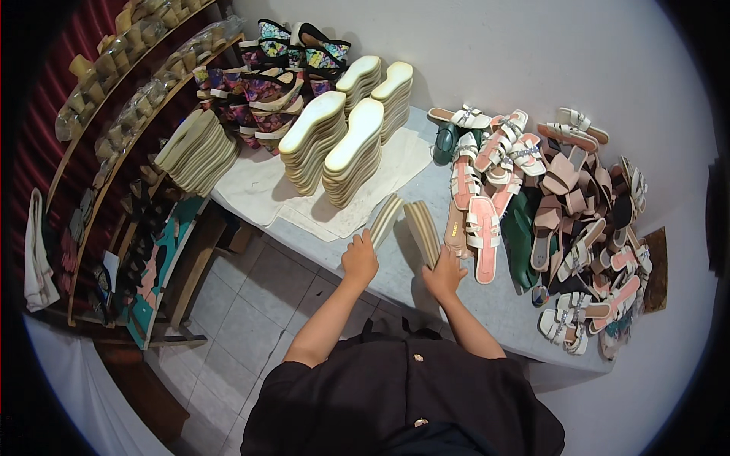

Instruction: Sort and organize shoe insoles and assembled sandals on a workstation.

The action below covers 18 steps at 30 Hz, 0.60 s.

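My left hand [360,258] rests on the near end of a small stack of striped shoe soles standing on edge [385,219] on the grey table [426,190]. My right hand [445,273] grips the near end of a second such stack [422,229] just to its right. The two stacks fan apart in a V shape. Both forearms come up from the lower edge over my dark shirt.
Tall stacks of cream insoles [334,144] stand on white cloth [262,186] behind the hands. A heap of pink, white and green sandals [563,213] fills the table's right side. Patterned wedge soles [266,83] sit at the back. Wooden shelves [122,99] line the left wall.
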Each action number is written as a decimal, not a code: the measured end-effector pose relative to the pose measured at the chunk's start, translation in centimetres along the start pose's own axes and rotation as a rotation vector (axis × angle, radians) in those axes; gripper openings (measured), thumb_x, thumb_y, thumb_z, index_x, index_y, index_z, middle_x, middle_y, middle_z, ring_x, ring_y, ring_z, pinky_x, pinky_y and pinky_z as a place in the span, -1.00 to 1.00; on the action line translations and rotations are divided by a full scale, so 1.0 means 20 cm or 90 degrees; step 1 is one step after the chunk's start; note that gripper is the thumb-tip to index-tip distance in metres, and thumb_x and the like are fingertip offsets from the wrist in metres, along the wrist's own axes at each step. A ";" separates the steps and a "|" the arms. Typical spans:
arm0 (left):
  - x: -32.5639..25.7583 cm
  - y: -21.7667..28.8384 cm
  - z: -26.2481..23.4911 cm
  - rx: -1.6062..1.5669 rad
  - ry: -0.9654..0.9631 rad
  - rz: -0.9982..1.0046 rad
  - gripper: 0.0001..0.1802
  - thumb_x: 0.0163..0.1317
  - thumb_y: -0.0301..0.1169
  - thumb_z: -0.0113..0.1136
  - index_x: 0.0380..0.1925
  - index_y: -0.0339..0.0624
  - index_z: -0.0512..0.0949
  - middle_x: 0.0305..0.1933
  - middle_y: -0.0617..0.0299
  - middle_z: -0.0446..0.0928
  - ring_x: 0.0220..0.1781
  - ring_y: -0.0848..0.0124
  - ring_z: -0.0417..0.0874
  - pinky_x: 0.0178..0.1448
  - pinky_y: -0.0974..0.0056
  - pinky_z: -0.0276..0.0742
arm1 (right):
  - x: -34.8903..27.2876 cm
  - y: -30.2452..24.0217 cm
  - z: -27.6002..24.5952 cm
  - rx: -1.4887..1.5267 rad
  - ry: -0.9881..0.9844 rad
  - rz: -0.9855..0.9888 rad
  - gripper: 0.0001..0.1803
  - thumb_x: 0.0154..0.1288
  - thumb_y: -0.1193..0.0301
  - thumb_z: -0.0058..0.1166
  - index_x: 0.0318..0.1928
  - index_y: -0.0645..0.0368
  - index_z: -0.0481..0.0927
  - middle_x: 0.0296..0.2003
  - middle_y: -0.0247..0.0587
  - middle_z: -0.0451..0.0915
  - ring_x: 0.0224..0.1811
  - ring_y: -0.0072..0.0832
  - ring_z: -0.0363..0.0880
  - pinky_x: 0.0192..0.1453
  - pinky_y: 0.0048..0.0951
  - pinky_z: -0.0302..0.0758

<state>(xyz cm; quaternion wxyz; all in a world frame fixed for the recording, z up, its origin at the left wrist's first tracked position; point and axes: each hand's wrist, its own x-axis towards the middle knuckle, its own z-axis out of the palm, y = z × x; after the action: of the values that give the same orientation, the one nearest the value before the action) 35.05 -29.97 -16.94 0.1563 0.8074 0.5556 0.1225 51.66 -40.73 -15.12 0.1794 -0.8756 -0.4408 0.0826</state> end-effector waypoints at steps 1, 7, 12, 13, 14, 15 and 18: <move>-0.01 -0.02 0.06 0.041 0.001 0.006 -0.30 -0.04 -0.32 0.28 0.10 -0.18 0.17 -0.20 -0.01 0.40 -0.17 0.05 0.53 -0.23 0.06 0.52 | 0.00 0.01 0.00 -0.002 0.003 -0.005 -0.30 -0.14 0.24 0.23 0.07 0.13 0.29 -0.06 -0.09 0.39 0.03 -0.19 0.36 0.08 0.04 0.12; -0.04 0.03 0.12 0.046 0.039 0.055 -0.34 -0.02 -0.29 0.26 0.08 -0.20 0.22 -0.26 0.05 0.40 -0.25 0.12 0.52 -0.31 0.11 0.52 | -0.01 0.05 0.03 -0.033 -0.077 -0.032 -0.33 -0.12 0.24 0.22 0.05 0.13 0.29 -0.09 -0.07 0.39 -0.02 -0.12 0.41 -0.05 -0.03 0.35; -0.03 -0.02 0.15 0.054 0.091 0.065 -0.36 -0.02 -0.29 0.25 0.07 -0.19 0.24 -0.29 0.06 0.40 -0.28 0.12 0.52 -0.30 0.10 0.50 | 0.02 0.07 0.02 0.016 -0.104 -0.062 -0.32 -0.12 0.25 0.22 0.06 0.16 0.28 -0.15 -0.02 0.44 -0.12 -0.05 0.49 -0.10 -0.01 0.38; -0.04 -0.02 0.13 0.029 0.088 0.060 -0.36 -0.02 -0.28 0.26 0.07 -0.17 0.26 -0.31 0.06 0.43 -0.28 0.12 0.54 -0.29 0.10 0.51 | 0.02 0.09 0.02 0.006 -0.082 -0.083 -0.37 -0.11 0.26 0.19 0.02 0.15 0.30 -0.17 -0.03 0.46 -0.13 -0.08 0.49 -0.09 -0.04 0.38; -0.05 -0.02 0.10 0.005 0.085 0.054 -0.37 -0.02 -0.26 0.27 0.07 -0.16 0.28 -0.32 0.05 0.45 -0.29 0.11 0.56 -0.28 0.10 0.52 | 0.02 0.11 0.03 -0.003 -0.061 -0.104 -0.43 -0.10 0.27 0.16 -0.02 0.14 0.31 -0.19 -0.03 0.48 -0.13 -0.11 0.49 -0.08 -0.06 0.37; -0.06 -0.03 0.07 0.007 0.087 0.051 -0.37 -0.02 -0.26 0.27 0.07 -0.16 0.28 -0.32 0.05 0.45 -0.29 0.11 0.56 -0.28 0.10 0.52 | 0.03 0.12 0.05 -0.001 -0.062 -0.107 -0.43 -0.10 0.27 0.16 -0.02 0.14 0.31 -0.19 -0.03 0.48 -0.13 -0.11 0.49 -0.08 -0.06 0.37; -0.15 0.01 -0.04 -0.145 0.055 -0.073 -0.36 0.00 -0.25 0.27 0.10 -0.17 0.31 -0.20 -0.06 0.49 -0.16 0.06 0.57 -0.15 0.11 0.51 | 0.09 0.21 0.05 0.097 -0.079 -0.088 -0.37 -0.11 0.29 0.17 0.03 0.20 0.30 -0.14 0.06 0.50 -0.11 -0.12 0.52 -0.05 -0.11 0.41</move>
<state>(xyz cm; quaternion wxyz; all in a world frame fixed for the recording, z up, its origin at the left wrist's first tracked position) 33.90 -32.70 -16.21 0.2292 0.7453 0.5897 0.2104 55.52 -41.31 -17.55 0.2230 -0.8200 -0.5031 0.1574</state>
